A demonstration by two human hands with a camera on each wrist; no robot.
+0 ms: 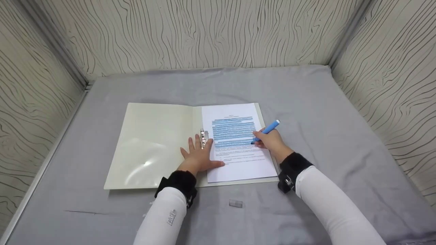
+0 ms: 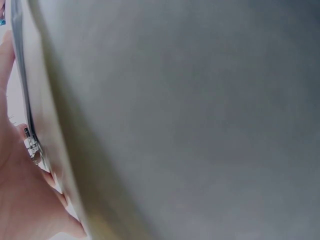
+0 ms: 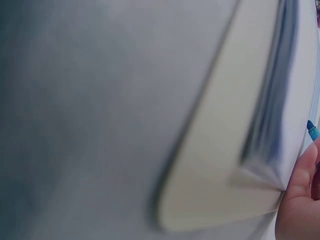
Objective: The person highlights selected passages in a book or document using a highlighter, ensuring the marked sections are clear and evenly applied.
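In the head view a cream ring binder (image 1: pixel 153 136) lies spread out, with a stack of printed paper (image 1: pixel 238 170) on its right side. Blue highlighting covers the upper lines of the top sheet. My right hand (image 1: pixel 270 140) pinches a blue highlighter (image 1: pixel 271 126), its dark tip at the right end of the lowest blue line. My left hand (image 1: pixel 199 157) rests with spread fingers over the binder's spine and the page's left edge, beside the metal rings (image 1: pixel 204 136). The right wrist view catches the highlighter tip (image 3: pixel 311 126) and part of that hand at its edge.
A small clear cap (image 1: pixel 235 203) lies on the grey cloth (image 1: pixel 299 92) in front of the binder. Wood-grain patterned panels (image 1: pixel 204 34) enclose the table at the back and sides.
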